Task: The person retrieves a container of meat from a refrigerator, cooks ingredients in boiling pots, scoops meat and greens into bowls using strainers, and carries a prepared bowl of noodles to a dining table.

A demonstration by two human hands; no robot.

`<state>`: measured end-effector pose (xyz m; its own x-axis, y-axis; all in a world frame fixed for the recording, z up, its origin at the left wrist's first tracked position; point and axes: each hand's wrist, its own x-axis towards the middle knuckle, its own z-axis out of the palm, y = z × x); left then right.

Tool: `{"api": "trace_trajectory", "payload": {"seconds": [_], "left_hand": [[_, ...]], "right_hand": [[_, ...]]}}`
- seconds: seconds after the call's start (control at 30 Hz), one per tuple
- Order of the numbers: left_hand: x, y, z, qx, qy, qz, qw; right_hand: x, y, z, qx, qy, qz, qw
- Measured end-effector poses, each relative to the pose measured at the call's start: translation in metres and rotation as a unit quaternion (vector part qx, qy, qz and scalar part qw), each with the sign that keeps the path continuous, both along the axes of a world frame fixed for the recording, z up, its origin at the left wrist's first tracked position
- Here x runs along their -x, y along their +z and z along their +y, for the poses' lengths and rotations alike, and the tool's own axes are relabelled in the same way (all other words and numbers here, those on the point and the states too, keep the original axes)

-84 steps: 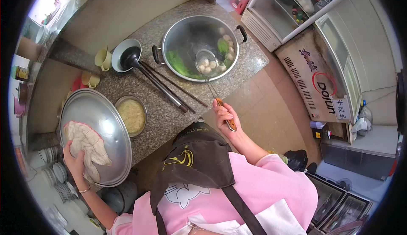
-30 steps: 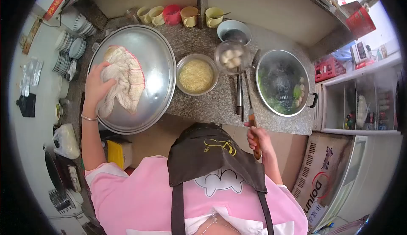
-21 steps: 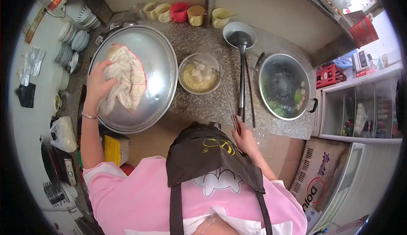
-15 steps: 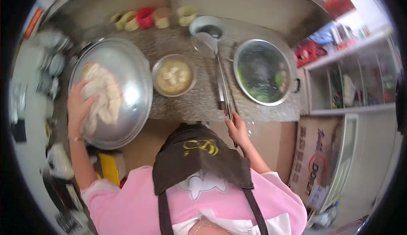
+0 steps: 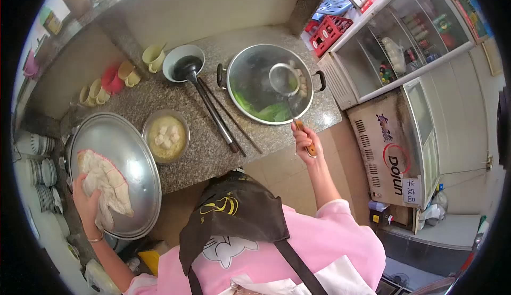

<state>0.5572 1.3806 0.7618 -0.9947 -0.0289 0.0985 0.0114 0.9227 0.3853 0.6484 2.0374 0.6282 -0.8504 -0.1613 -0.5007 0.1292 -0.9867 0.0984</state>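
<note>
My right hand [image 5: 307, 144] is closed round the wooden handle of a wire skimmer [image 5: 284, 79], whose mesh head is over the wide metal pot [image 5: 230, 95]. Dark liquid, green leaves [image 5: 272, 112] and pale round pieces [image 5: 302, 84] show in that pot. At the left, my left hand [image 5: 85, 199] grips a whitish cloth [image 5: 109, 184] bunched on a large domed metal lid [image 5: 139, 162]; whatever lies under the cloth is hidden. Between lid and pot stands a metal bowl [image 5: 187, 135] of yellowish broth with pale pieces.
A ladle [image 5: 215, 111] rests in a pale bowl [image 5: 170, 61], its handle across the granite counter [image 5: 205, 162] beside chopsticks [image 5: 229, 115]. Several cups, including a red cup [image 5: 112, 80], line the back wall. A glass-door fridge [image 5: 367, 95] and a carton [image 5: 375, 156] stand at the right.
The view has turned to the right. My right hand has brought the skimmer from over the counter to over the pot. My left hand stays on the cloth at the lid.
</note>
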Motion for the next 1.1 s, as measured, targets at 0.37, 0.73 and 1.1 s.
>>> {"api": "trace_trajectory", "payload": {"seconds": [0.37, 0.73, 1.1], "left_hand": [[0.014, 0.001, 0.025, -0.007, -0.014, -0.018, 1.000], [0.016, 0.007, 0.056, -0.029, -0.019, -0.014, 0.999], [0.006, 0.003, 0.059, -0.002, 0.003, -0.001, 1.000]], "right_hand": [[-0.012, -0.007, 0.032, 0.236, -0.139, 0.013, 0.962], [0.070, -0.039, 0.068, -0.101, 0.015, -0.086, 0.991], [0.145, -0.073, 0.053, -0.188, 0.099, -0.088, 0.973]]}}
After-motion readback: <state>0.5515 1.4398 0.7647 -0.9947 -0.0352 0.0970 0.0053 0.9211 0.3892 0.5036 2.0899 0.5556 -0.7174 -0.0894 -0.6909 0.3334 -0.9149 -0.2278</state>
